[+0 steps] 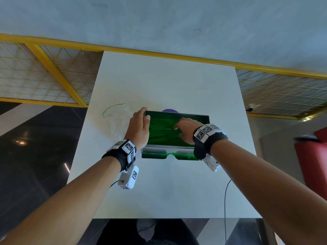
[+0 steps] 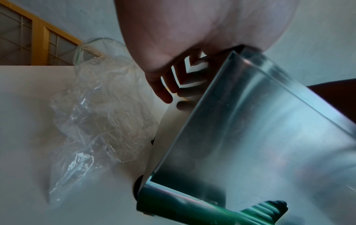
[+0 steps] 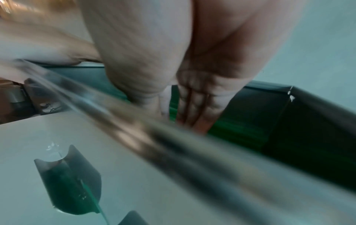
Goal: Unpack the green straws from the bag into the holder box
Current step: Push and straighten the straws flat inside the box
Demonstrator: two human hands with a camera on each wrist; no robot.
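A shiny metal holder box (image 1: 177, 149) stands mid-table, filled with green straws (image 1: 162, 129). My left hand (image 1: 144, 114) lies against its left wall, fingers straight along the outside and thumb over the rim. In the left wrist view its fingers (image 2: 163, 91) are spread flat on the box wall (image 2: 250, 129). My right hand (image 1: 177, 128) reaches into the box. Its straight fingers (image 3: 196, 109) press down on the straws (image 3: 237, 126). The clear plastic bag (image 1: 115, 121) lies crumpled and flat to the left of the box, also seen as the bag (image 2: 100, 114) beside the wall.
A purple object (image 1: 170, 110) peeks out behind the box. A black cable (image 1: 225, 200) runs over the table's front right. Yellow mesh railing (image 1: 53, 68) lies beyond the far edge. A red object (image 1: 311, 160) stands off to the right.
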